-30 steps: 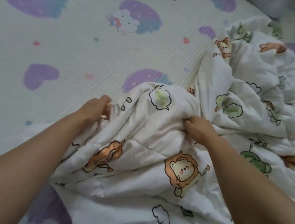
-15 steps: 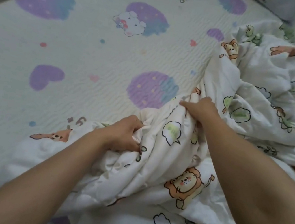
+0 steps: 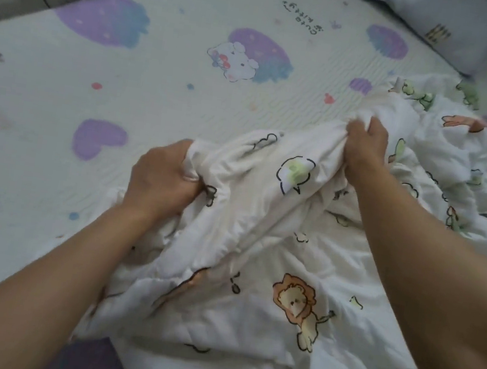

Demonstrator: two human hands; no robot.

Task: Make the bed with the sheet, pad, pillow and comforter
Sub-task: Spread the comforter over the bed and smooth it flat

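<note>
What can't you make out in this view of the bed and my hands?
Head view:
The comforter: edges and corners lost in its own bunched folds; near side cut off by the bottom edge.
The left hand and right hand: fingertips buried in the comforter fabric they grip.
The pillow: blurred, partly cut off by the top edge.

head cam | faces forward and down | near, over comforter [image 3: 247,325] on pad [image 3: 156,84] | single view

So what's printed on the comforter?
The comforter is white, printed with cartoon lions, outlined clouds and green bits; the head view shows it.
</note>
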